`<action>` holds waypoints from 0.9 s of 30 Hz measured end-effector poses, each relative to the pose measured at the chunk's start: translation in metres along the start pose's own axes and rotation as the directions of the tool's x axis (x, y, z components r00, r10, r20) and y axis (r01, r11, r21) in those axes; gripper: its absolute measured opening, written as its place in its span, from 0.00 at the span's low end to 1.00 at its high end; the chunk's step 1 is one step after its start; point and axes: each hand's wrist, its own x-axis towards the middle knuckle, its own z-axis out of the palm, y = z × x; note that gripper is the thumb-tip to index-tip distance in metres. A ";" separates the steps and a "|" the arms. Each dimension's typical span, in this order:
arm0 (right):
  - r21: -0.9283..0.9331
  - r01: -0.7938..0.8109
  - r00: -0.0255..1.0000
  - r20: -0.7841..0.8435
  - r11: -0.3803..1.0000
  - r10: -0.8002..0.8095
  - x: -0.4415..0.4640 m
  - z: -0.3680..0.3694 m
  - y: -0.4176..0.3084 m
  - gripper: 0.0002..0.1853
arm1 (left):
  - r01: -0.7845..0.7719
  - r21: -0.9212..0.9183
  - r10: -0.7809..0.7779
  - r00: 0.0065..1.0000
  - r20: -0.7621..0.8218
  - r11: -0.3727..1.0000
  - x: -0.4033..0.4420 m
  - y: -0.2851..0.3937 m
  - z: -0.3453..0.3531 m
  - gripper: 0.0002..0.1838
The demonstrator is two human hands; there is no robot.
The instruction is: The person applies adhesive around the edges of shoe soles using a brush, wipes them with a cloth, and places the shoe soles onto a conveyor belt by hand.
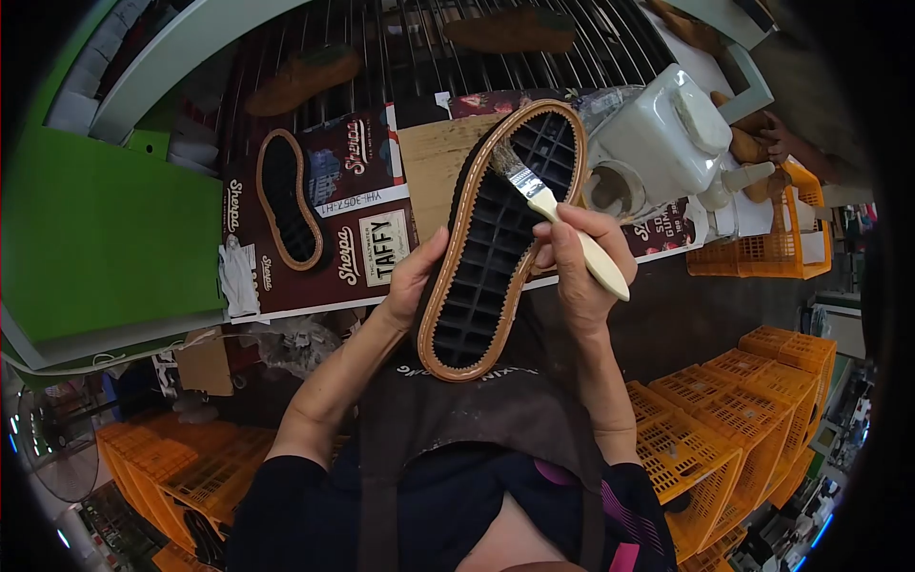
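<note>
My left hand [416, 272] is closed on the left edge of a shoe sole [479, 276], black and ribbed inside with a tan stitched rim. The sole is tilted, its wide end away from me. In my right hand [583, 257] is a paintbrush [548, 203] with a cream handle, a metal ferrule and dark bristles. The bristles lie at the left rim of the sole's wide end. A second shoe sole [291, 200] rests on the printed cardboard [357, 205] to the left. Right of the held sole stands an open cup [615, 188].
A white plastic jug [658, 133] and a squeeze bottle [739, 184] stand to the right. Brown shoe uppers [305, 78] lie on the metal roller rack [410, 48] behind. Orange crates [734, 419] are stacked on both sides. Another person's hand [783, 140] shows at far right.
</note>
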 end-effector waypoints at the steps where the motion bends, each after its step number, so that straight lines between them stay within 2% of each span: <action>1: 0.019 -0.019 1.000 0.009 1.000 0.019 -0.001 0.001 0.001 0.08 | 0.016 -0.034 -0.017 1.000 -0.012 0.999 0.000 0.001 0.000 0.28; 8: 0.002 -0.062 0.992 0.109 0.998 0.061 -0.007 0.005 0.003 0.08 | 0.009 -0.029 -0.011 0.998 -0.061 1.000 0.000 0.010 -0.004 0.27; 12: -0.018 -0.099 0.984 0.147 0.995 0.101 -0.014 0.009 0.006 0.08 | -0.019 -0.014 0.017 0.992 -0.126 1.000 -0.001 0.014 -0.008 0.25; 13: -0.009 -0.073 0.981 0.178 0.997 0.074 -0.015 0.010 0.006 0.08 | -0.034 0.001 0.034 0.979 -0.200 0.999 0.000 0.014 -0.004 0.24; 15: 0.000 -0.055 0.975 0.216 0.998 0.054 -0.018 0.012 0.005 0.09 | -0.030 0.009 0.031 0.982 -0.186 1.000 0.001 0.018 -0.005 0.24; 18: -0.037 -0.108 0.965 0.238 0.993 0.114 -0.023 0.014 0.002 0.08 | -0.038 -0.068 0.033 0.997 -0.076 0.997 0.001 0.022 -0.021 0.25; 20: -0.089 -0.119 0.953 0.269 0.989 0.139 -0.027 0.014 0.002 0.08 | -0.052 -0.104 0.047 0.997 -0.057 0.993 0.003 0.025 -0.021 0.25; 22: -0.101 -0.113 0.948 0.287 0.988 0.138 -0.032 0.015 0.004 0.08 | -0.105 -0.034 0.101 0.989 -0.108 0.994 0.003 0.028 -0.018 0.23; 24: -0.112 -0.107 0.943 0.304 0.988 0.136 -0.036 0.017 0.002 0.08 | -0.091 0.004 0.091 0.990 -0.105 0.996 0.004 0.030 -0.006 0.23; 26: -0.125 -0.129 0.929 0.332 0.984 0.164 -0.038 0.020 -0.003 0.08 | -0.039 0.116 0.058 0.984 -0.167 0.992 0.007 0.033 -0.006 0.23; 27: -0.124 -0.129 0.927 0.338 0.984 0.164 -0.040 0.021 -0.004 0.08 | -0.069 0.129 0.090 0.983 -0.161 0.989 0.010 0.033 -0.012 0.24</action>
